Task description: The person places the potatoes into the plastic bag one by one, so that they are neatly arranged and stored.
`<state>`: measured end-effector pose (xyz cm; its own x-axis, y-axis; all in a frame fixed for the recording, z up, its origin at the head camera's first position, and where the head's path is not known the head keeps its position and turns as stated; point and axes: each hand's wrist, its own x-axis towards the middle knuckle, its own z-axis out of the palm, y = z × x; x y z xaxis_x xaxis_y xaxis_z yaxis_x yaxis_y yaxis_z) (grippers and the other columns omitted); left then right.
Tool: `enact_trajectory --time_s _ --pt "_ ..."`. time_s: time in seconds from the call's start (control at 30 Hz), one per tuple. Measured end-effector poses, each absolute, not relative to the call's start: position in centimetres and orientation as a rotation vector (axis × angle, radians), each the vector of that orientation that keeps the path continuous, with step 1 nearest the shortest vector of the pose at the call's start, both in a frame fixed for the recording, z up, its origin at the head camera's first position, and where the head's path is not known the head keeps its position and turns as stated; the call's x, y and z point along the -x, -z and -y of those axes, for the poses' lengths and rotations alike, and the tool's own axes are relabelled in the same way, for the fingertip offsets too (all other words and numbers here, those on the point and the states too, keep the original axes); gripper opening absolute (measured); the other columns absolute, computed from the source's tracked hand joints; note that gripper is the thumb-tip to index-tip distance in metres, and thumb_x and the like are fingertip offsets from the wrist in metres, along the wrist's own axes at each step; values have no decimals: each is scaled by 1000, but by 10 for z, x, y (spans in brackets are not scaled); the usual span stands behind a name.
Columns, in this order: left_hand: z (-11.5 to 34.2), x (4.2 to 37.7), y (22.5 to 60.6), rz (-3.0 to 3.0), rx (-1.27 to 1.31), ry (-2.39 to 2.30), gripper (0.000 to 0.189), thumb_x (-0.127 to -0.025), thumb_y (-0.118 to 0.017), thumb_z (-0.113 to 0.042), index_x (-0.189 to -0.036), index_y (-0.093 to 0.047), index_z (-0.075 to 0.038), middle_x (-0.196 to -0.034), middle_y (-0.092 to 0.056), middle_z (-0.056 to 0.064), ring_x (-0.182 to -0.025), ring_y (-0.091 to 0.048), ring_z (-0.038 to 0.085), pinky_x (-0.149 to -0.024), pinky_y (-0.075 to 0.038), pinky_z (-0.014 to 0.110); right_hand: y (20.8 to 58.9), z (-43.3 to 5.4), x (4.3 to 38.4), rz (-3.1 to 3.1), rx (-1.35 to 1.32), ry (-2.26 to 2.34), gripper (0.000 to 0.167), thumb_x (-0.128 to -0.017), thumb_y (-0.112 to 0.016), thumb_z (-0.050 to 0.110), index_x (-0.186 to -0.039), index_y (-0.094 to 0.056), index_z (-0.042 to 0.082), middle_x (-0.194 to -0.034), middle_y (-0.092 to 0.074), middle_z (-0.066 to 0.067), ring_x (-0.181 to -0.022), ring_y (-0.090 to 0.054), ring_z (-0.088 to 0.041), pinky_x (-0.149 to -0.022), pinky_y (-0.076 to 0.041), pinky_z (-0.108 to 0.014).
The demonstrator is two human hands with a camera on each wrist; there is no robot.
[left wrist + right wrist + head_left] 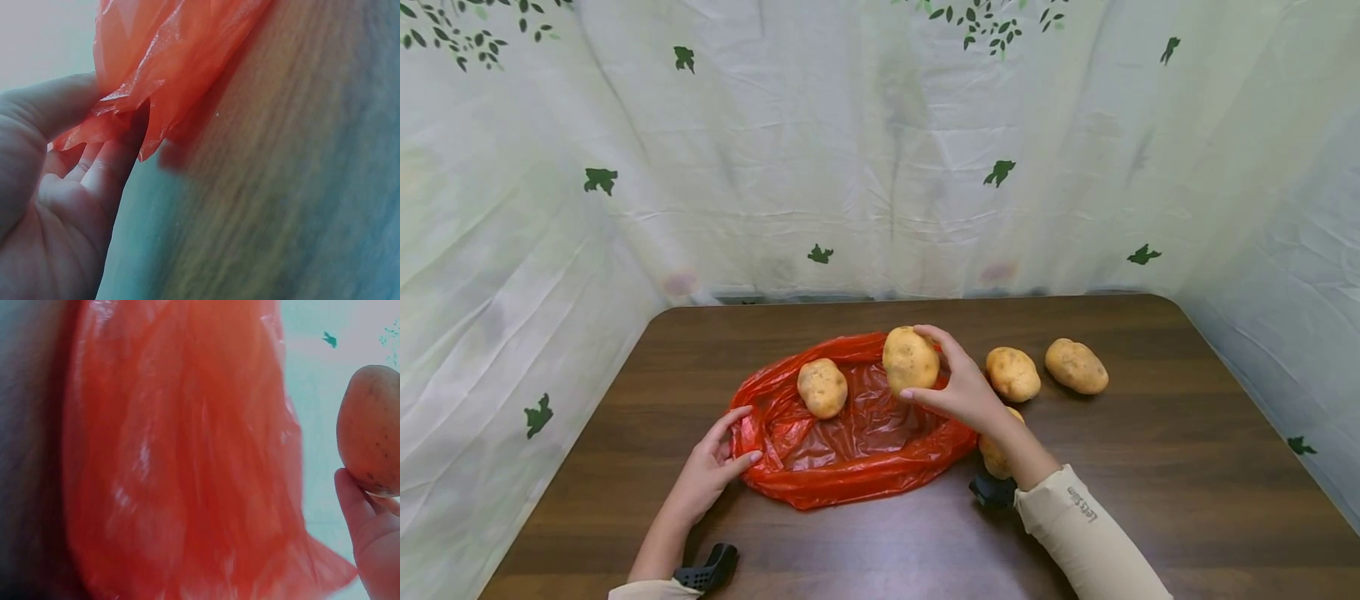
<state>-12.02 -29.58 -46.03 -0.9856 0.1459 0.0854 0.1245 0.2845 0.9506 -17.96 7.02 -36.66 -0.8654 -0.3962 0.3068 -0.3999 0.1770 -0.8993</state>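
A red plastic bag [865,479] lies on the table with its mouth spread wide. Inside it, towards the left, rests one potato [822,388]. My left hand [706,471] grips the bag's left edge; in the left wrist view, the thumb and fingers [115,169] have the thin plastic between them. Over the right part of the bag's mouth, my right hand [958,383] holds another potato [910,360] between thumb and fingers. The right wrist view catches this held potato [374,431] at its right edge, beside the bag's side [187,456].
Two potatoes, a nearer one [1012,374] and a farther one [1077,367], lie right of the bag. A third potato [996,454] sits partly hidden beneath the right forearm. The brown wooden table [1187,467] meets a pale leaf-patterned curtain [865,167] at the back.
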Motion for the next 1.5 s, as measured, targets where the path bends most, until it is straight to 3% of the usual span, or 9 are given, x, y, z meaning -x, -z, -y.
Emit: enact_trajectory --time_s 0.27,0.57,0.8,1.3,1.5 --pt "296 119 460 -2497 -261 -1842 65 -82 -65 -8 -137 -31 -11 -125 -36 19 -81 -60 18 -70 -52 28 379 -46 206 2447 -780 -2073 77 -74 -73 7 -137 -28 14 -130 -35 -12 -101 -53 -28 -75 -51 -35" --pt "296 120 460 -2504 -292 -1851 65 -82 -64 -5 -137 -31 -8 -122 -37 20 -77 -60 17 -68 -53 28 409 -27 237 2686 -697 -1889 80 -70 -78 26 -135 -31 24 -122 -44 -1 -98 -51 -20 -81 -47 -35" --pt "296 120 459 -2493 -314 -1866 66 -82 -63 -2 -137 -29 -7 -125 -35 22 -81 -59 17 -70 -52 26 420 -21 244 2815 -681 -1842 76 -73 -75 26 -135 -30 23 -122 -43 -5 -103 -48 -22 -90 -41 -40" --pt "295 119 458 -2463 -246 -1850 67 -82 -66 -10 -138 -30 -12 -130 -32 21 -86 -60 17 -72 -51 28 435 -14 244 2870 -632 -1781 80 -75 -73 25 -139 -25 22 -129 -38 -4 -104 -47 -22 -90 -41 -40" --pt "295 119 458 -2481 -229 -1835 67 -81 -66 -11 -137 -30 -12 -134 -30 20 -91 -59 17 -74 -51 28 426 -13 240 2820 -658 -1690 77 -77 -72 24 -139 -27 16 -136 -35 -5 -115 -42 -22 -96 -37 -41"
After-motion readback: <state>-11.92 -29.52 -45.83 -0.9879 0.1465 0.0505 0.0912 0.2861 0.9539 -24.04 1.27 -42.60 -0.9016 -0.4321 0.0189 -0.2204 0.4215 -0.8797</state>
